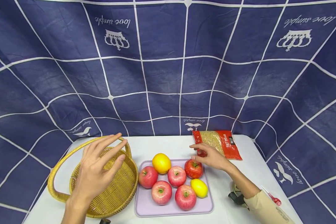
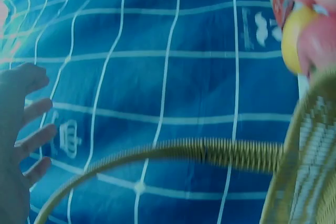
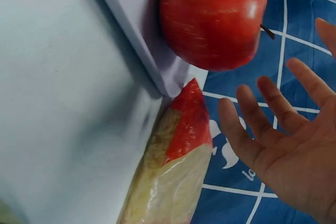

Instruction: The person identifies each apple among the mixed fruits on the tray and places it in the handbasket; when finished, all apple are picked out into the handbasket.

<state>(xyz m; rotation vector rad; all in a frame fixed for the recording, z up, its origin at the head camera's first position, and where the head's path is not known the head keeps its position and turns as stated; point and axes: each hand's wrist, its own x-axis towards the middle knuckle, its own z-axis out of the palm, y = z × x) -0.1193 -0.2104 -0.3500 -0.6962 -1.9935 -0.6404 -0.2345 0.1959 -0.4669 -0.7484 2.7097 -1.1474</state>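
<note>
My left hand [image 1: 98,168] is over the woven basket [image 1: 120,186], fingers spread and holding nothing. In the left wrist view its fingers [image 2: 37,111] show beside the basket's arched handle [image 2: 205,150]. My right hand [image 1: 211,157] hovers at the back right corner of the lilac tray [image 1: 175,211], close to a deep red apple [image 1: 194,169]. Seen from the right wrist, that hand [image 3: 294,140] has parted fingers and a bare palm, with the red apple [image 3: 212,19] beyond the fingertips. Several pinkish apples [image 1: 161,193], a lemon [image 1: 199,188] and a yellow-orange fruit [image 1: 161,163] also sit on the tray.
Behind the right hand lies a red bag of pale yellow dry food [image 1: 226,144]. A round object with a black handle [image 1: 236,197] stands by the right forearm, and a red-handled tool [image 1: 275,199] lies farther right. Blue grid-patterned cloth [image 1: 168,77] hangs behind the white table [image 1: 145,144].
</note>
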